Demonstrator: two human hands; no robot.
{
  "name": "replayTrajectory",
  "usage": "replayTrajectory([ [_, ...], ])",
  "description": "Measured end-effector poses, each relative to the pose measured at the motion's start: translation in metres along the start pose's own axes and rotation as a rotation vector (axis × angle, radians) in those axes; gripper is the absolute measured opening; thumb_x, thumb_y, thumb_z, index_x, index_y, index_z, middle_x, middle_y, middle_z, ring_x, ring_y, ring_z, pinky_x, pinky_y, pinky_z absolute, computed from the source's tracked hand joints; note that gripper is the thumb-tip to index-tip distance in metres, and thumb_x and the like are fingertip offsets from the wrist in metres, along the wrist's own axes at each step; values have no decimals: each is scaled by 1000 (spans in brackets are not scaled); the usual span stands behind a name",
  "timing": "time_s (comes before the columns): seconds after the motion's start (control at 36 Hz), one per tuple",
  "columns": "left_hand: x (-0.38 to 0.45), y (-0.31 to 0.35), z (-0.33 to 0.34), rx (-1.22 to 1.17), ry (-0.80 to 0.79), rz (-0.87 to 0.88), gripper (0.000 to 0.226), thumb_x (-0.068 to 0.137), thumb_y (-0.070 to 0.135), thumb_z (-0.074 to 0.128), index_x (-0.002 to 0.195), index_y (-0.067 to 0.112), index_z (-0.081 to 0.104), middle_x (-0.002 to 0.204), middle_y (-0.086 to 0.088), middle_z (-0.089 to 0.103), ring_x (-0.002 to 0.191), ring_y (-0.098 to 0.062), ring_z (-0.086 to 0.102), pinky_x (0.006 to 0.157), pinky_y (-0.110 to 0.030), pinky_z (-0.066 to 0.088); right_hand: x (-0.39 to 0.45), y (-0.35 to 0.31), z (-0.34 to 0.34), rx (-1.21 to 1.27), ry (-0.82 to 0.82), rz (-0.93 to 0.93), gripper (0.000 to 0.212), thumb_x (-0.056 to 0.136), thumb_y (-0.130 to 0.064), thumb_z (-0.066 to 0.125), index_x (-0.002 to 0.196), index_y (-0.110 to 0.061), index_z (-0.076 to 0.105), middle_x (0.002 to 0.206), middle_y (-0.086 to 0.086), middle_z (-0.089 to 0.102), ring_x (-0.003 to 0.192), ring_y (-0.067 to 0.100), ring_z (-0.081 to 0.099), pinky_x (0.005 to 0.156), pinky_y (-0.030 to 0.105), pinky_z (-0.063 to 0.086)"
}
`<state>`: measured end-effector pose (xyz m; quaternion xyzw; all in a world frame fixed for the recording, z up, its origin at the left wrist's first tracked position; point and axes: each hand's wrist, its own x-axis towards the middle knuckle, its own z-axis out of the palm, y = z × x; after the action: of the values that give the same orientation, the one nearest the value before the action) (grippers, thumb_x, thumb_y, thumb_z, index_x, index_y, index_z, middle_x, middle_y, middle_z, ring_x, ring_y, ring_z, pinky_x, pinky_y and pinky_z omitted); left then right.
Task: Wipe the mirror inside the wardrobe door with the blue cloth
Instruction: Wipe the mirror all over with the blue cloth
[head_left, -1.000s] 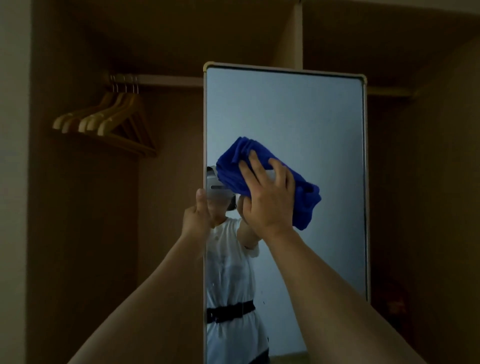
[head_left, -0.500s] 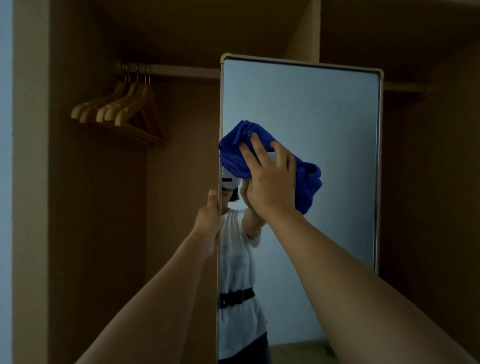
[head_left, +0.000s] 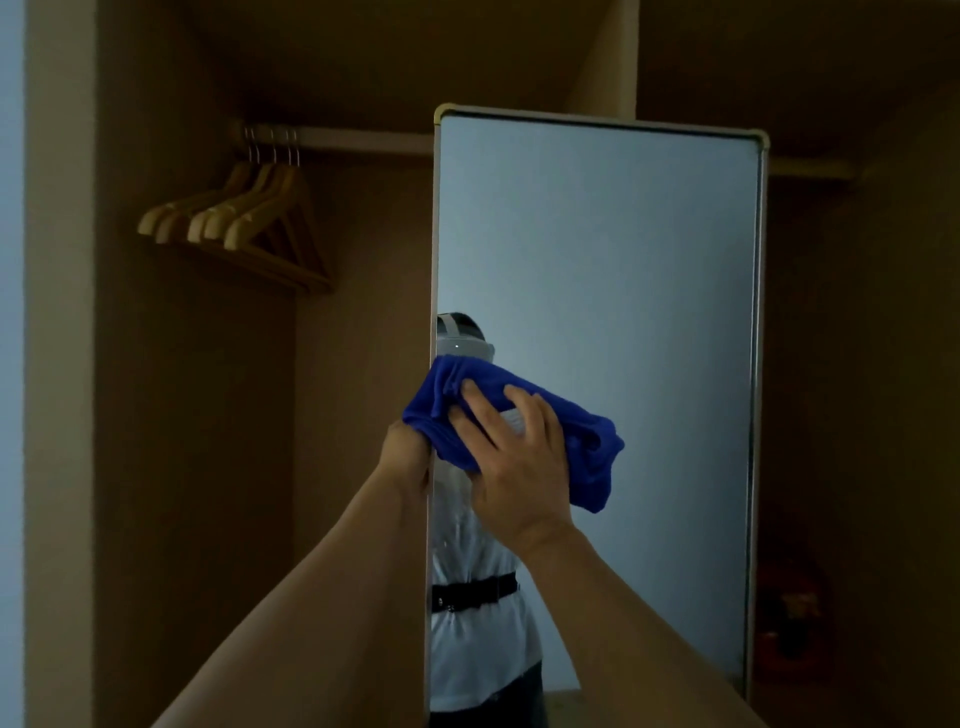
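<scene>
No readable text, label or number shows anywhere.

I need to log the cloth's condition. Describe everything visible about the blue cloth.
The blue cloth is a deep, saturated blue, soft and thick like microfibre or terry, bunched into a rumpled roll with folds at its left end. It lies slanted against the mirror, near the glass's left edge at about mid-height, its right end hanging lower. The right hand presses it to the glass with spread fingers. Its left end meets the left hand, which holds the mirror's edge.
</scene>
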<state>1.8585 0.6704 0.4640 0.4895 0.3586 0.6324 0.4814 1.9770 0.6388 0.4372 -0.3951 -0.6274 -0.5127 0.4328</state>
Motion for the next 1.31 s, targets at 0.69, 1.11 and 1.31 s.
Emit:
replayTrajectory([
  [0.69,3,2,2,231,193,62,79,84,71,27,124,7,51,100,-6,57,95,-26,57,79,-36,46,58,54,-21,41,-22,161,49,77,-11,64,125,-19,61,140,-1,52,118,37,51,97,51,42],
  [1.11,3,-3,12,250,281,147,58,87,66,27,59,17,41,59,-3,43,52,-16,40,52,-27,35,21,67,-19,-1,-46,176,52,70,-12,72,121,-20,63,137,-1,54,109,37,56,87,50,48],
  [1.31,1,-3,17,198,351,174,60,87,66,30,67,12,46,66,-9,47,59,-19,46,54,-29,37,80,118,-33,-22,-118,339,60,79,-13,58,137,-21,46,148,1,38,125,36,39,99,49,37],
])
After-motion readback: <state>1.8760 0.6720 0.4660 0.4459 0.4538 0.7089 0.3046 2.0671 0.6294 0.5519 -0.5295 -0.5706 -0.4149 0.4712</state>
